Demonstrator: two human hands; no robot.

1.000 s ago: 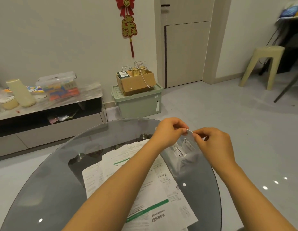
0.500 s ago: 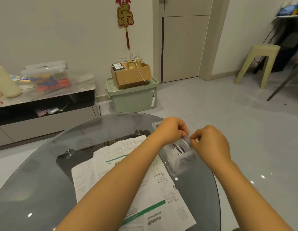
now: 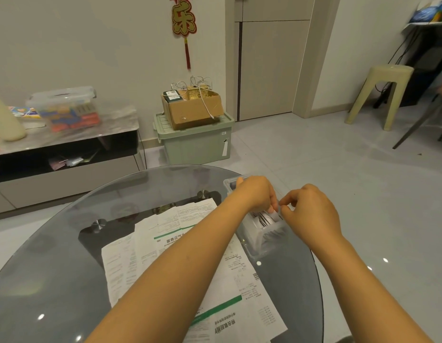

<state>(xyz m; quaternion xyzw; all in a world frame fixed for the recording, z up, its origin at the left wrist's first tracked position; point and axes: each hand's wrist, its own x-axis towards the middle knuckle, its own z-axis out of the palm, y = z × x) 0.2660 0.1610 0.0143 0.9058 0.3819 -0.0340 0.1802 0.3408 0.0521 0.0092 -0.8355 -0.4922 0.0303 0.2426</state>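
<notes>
Far left, against the wall, a low cabinet [image 3: 111, 125] carries a lidded tub [image 3: 66, 107]. Next to it, a cardboard box [image 3: 195, 110] sits on top of a green bin [image 3: 197, 144]. None of this is part of our work.

In front of us is the glass table [image 3: 54, 256]. Printed papers [image 3: 145, 256] lie flat and overlapping in its middle, probably spread out so that they can be read or sorted.

Our left hand [image 3: 254, 194] reaches across these papers to the clear box [image 3: 262, 240], which stands near the table's right edge with its top open. The fingers curl down over the box and narrowly pinch one end of a small pale slip [image 3: 278, 207]. We cannot make out what the slip is at this size. It hangs just above the box's open top, over the cards or slips standing upright inside.

Our right hand [image 3: 311, 211] comes in from the other side and pinches the slip's other end between thumb and fingertips. We judge that both hands hold it because something so thin needs steadying at each end to be slotted in among the others or drawn out from them.

Well apart, far right, a stool [image 3: 380, 92] stands on the floor.
</notes>
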